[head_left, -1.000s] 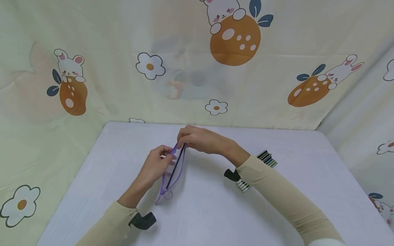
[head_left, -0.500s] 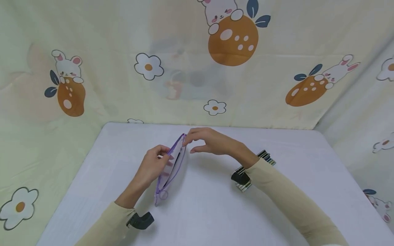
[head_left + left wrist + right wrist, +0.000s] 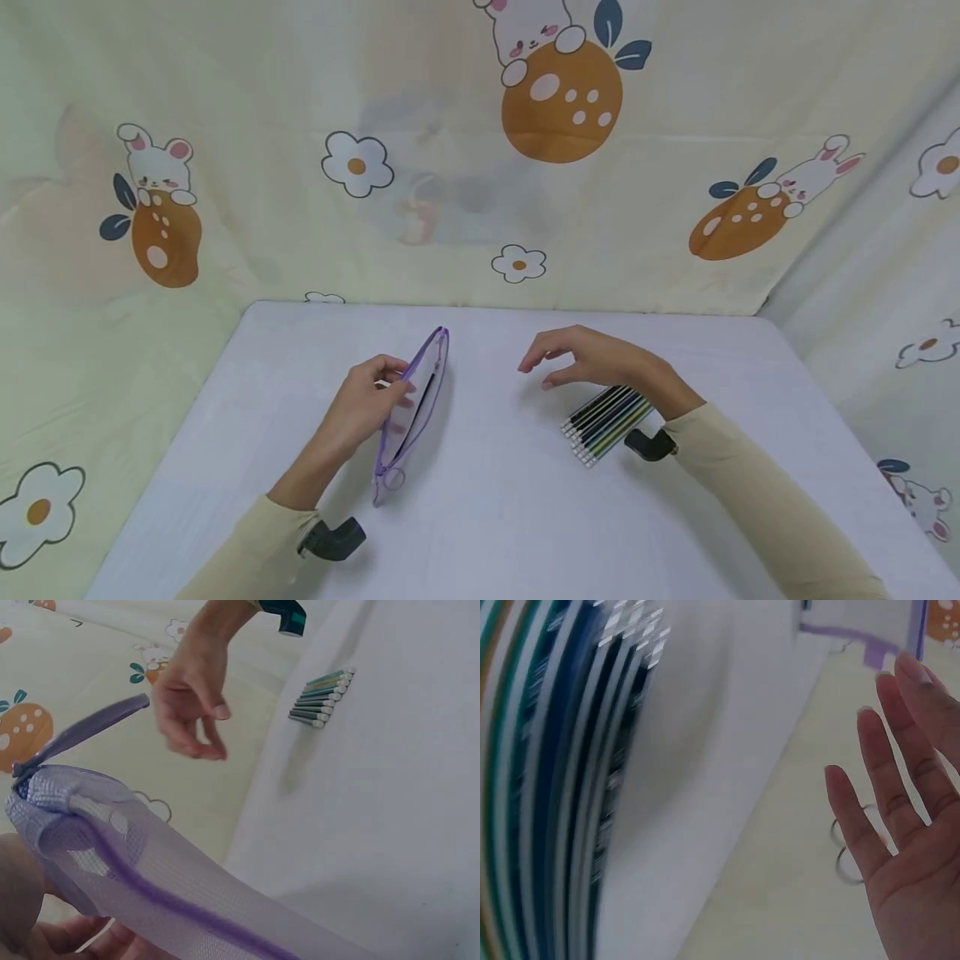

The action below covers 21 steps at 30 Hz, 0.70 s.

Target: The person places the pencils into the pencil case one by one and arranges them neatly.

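A purple-edged mesh zip pouch (image 3: 415,410) stands with its mouth parted over the table, and my left hand (image 3: 367,404) pinches its left side between thumb and fingers. Inside it shows a thin dark stick (image 3: 420,408), like a pencil. The left wrist view has the pouch's netting (image 3: 187,877) and zip pull strap (image 3: 90,731) close up. My right hand (image 3: 588,357) hovers palm down, fingers relaxed and holding nothing, beside a row of striped pencils (image 3: 606,423) with white ends. Seen from the right wrist, the fingers of the right hand (image 3: 907,810) are spread.
A white-covered table (image 3: 480,525) lies under everything. Behind it hangs a cream curtain (image 3: 285,225) printed with rabbits and flowers. A black wrist camera (image 3: 333,540) sits at the left cuff, another black wrist camera (image 3: 651,446) at the right cuff.
My right hand has let go of the pouch's far end and moved right to the pencils, uncovering more of them. The dark stick sits lower in the pouch. My left hand keeps its hold.
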Tool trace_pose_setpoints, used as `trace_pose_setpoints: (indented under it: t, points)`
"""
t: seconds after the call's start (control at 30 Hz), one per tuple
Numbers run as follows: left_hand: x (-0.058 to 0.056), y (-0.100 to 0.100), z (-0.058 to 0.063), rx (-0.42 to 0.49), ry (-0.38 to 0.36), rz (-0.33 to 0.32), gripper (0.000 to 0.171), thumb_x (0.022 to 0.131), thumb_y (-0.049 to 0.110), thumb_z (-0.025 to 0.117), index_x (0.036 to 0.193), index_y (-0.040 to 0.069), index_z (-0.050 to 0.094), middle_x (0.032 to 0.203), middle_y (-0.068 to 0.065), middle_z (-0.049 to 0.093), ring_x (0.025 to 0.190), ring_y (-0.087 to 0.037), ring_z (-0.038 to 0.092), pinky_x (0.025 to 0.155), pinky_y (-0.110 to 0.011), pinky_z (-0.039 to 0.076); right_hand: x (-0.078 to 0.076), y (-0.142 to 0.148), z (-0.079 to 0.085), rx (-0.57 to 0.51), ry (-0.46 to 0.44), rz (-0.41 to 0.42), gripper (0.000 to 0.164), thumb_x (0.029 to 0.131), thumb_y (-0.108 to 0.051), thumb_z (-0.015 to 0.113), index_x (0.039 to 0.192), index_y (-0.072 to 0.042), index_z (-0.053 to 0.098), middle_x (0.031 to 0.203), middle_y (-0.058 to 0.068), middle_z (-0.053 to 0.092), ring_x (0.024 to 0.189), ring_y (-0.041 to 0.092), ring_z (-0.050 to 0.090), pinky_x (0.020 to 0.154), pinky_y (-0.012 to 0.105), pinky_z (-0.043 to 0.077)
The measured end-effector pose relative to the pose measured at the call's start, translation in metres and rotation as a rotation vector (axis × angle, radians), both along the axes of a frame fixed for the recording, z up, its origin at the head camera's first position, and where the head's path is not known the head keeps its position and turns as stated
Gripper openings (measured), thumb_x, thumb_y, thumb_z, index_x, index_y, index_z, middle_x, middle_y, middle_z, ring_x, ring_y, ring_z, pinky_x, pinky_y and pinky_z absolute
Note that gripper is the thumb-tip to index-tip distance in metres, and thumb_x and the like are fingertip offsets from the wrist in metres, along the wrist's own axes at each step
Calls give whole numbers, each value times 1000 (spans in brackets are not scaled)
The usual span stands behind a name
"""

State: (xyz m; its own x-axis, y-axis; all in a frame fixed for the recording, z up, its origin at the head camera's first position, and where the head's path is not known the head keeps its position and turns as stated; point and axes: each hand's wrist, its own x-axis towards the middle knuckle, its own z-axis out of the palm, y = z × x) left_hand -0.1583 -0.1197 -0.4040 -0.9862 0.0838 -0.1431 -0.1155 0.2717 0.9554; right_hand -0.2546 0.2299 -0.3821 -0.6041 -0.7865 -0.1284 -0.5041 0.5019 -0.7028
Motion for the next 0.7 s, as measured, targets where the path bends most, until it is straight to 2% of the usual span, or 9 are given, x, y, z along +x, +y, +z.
trace_pose_setpoints:
  t: [0.13,0.27,0.47,0.7]
  points:
    - [0,-2,0,-6,2,-8,29,98,8,57,127,0,59,108,-17,63,93,-26,71,65,-39,65,-3,25,-14,45,-22,-39,33,90,-11,77,121,-21,72,124,4,69,120,30,61,111,55,46]
    - [0,-2,-1,-18,5,-12,29,98,9,58,126,1,60,108,-17,63,94,-26,71,65,-39,65,-5,47,-26,88,-26,-100,33,91,-11,76,123,-15,71,123,4,70,119,30,61,109,59,47]
    - [-1,-3,-2,-21,-1,-9,29,98,9,59,126,2,60,109,-18,62,95,-26,71,66,-38,65,-11,76,-41,152,5,-174,30,91,-12,76,120,-18,72,118,-2,71,116,25,62,108,55,49]
    - [-2,-4,-2,-27,4,-7,29,99,9,58,126,1,60,108,-17,62,94,-26,72,66,-38,65,-21,103,-51,200,22,-211,29,91,-8,74,119,-17,72,117,-3,70,114,21,63,106,51,52]
